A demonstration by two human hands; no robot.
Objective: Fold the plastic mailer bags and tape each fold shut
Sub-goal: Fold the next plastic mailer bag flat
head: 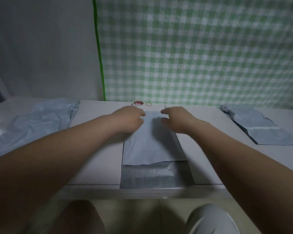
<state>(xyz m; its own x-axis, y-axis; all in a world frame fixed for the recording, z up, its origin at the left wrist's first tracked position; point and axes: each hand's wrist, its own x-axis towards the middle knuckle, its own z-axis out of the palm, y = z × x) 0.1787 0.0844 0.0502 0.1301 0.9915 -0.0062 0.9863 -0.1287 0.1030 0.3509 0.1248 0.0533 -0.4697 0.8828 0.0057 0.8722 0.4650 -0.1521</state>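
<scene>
Both hands at the far end of a pale grey-blue plastic mailer bag (152, 146) on a white table (95, 166).
The bag lies flat at centre, near end by the front edge. Left hand (128, 119) and right hand (177, 119), fingers curled, meet its far edge; blur hides any grip. Beyond: a red-and-white tape roll (138, 103).

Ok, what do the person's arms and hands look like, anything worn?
Both forearms are bare, with no sleeves in view. The left hand and right hand wear no gloves; no watch, bracelet or ring shows, though both are slightly blurred.
</scene>
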